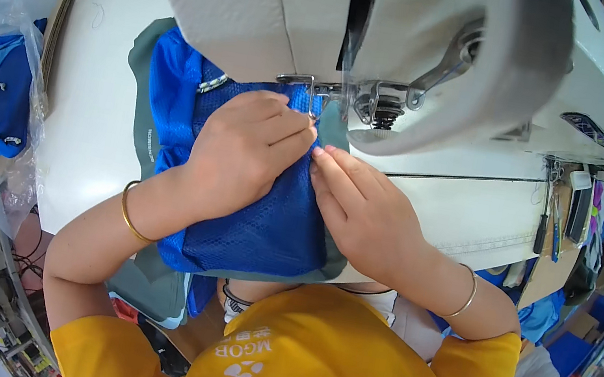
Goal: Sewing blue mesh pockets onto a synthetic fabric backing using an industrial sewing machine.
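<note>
A blue mesh fabric piece (270, 235) lies on top of a grey-green fabric panel (145, 86) under the sewing machine's needle area (315, 101). Just left of the needle, my left hand (240, 150) presses down on the mesh with its fingers bent and drawn together at the edge. Close beside it, my right hand (372, 220) pinches the right edge of the layers between thumb and fingers. A light patterned cord (212, 83) shows at the mesh's upper left, next to bunched shiny blue cloth (171, 87). My fingers hide part of the edge.
The white sewing machine (220, 7) overhangs the white table (87, 113). Screwdriver-like tools (542, 221) lie along the table's right end. At left hangs a clear plastic bag (9, 195) around a blue bag (2, 94). More grey-green cloth (153, 293) drapes below the front edge.
</note>
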